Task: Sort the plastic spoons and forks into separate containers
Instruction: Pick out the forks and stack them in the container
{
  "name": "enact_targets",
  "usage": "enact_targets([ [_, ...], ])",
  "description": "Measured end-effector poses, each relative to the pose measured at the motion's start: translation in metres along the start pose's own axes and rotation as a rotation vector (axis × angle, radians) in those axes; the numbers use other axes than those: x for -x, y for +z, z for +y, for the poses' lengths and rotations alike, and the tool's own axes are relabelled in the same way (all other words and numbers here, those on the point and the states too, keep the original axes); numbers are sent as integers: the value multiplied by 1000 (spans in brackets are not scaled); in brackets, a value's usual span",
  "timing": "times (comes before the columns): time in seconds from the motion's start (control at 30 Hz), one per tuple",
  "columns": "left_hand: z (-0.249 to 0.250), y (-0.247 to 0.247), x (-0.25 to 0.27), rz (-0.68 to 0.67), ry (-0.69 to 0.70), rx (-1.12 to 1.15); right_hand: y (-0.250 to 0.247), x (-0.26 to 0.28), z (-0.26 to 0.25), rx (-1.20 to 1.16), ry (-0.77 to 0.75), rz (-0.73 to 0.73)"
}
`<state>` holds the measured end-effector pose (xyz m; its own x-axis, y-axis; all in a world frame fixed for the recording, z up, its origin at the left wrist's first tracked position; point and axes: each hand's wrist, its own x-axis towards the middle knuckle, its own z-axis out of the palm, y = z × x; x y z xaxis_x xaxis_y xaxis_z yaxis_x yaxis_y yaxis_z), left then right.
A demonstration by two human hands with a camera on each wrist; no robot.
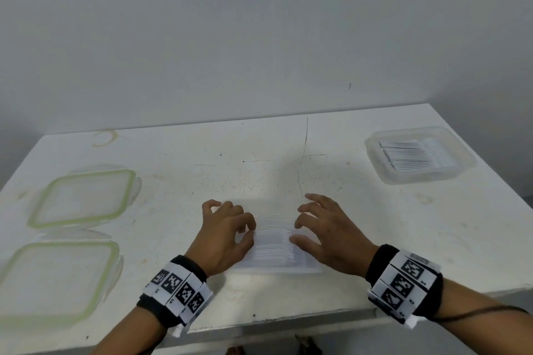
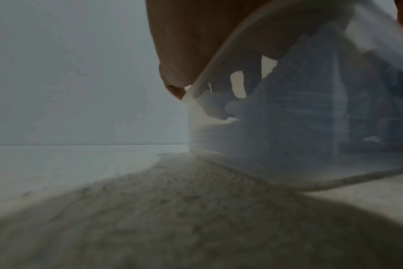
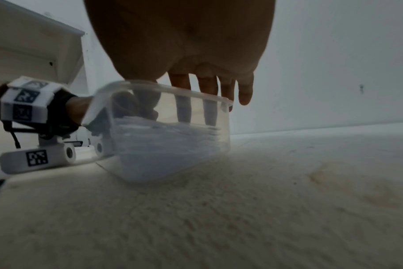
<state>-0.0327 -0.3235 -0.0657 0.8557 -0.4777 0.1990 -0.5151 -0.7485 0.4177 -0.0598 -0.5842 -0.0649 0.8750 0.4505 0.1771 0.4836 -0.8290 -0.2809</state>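
Observation:
A clear plastic container [image 1: 305, 266] stands near the table's front edge and holds a neat stack of white plastic cutlery [image 1: 272, 242]; I cannot tell spoons from forks. My left hand [image 1: 248, 232] reaches in at the stack's left end, its curled index finger and thumb pinching the ends there. At the right end my right hand [image 1: 295, 230] touches the stack with its fingertips. In the right wrist view two right fingers [image 3: 183, 109] point straight down inside the container [image 3: 219, 145] onto the stack [image 3: 168, 131]. A second clear container [image 1: 380, 176] at the back right holds another cutlery stack [image 1: 418, 155].
Two clear lids with green seals lie at the left: one further back [image 1: 83, 199], one near the front edge [image 1: 54, 279]. A grey wall rises behind the worn white table [image 1: 202, 170]. The table's front edge runs just under my wrists.

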Motion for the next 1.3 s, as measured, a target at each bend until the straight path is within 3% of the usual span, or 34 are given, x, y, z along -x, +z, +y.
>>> enact_targets([
  [0.07,1,0,1,-1,-40,18,1,3,0,-12,10,-89],
  [0.2,2,1,2,22,-62,26,0,-1,-3,66,-29,-77],
  [0.37,4,3,3,74,-127,11,-5,-11,-1,-25,2,-139],
  [0.6,6,3,3,78,-76,-27,-3,-9,-4,-32,19,-87],
  [0.73,8,1,3,86,-3,-64,2,-8,-3,227,-101,40],
  [0.8,9,0,4,54,57,-32,4,-10,-3,249,-169,77],
  [0.9,8,-1,5,9,88,0,3,-13,-4,205,-255,-11],
  [1.1,10,-12,2,-149,93,5,-13,-21,-4,23,-156,-229],
  [1.3,11,-17,18,-294,114,-106,-13,-18,-4,10,-173,-237],
])
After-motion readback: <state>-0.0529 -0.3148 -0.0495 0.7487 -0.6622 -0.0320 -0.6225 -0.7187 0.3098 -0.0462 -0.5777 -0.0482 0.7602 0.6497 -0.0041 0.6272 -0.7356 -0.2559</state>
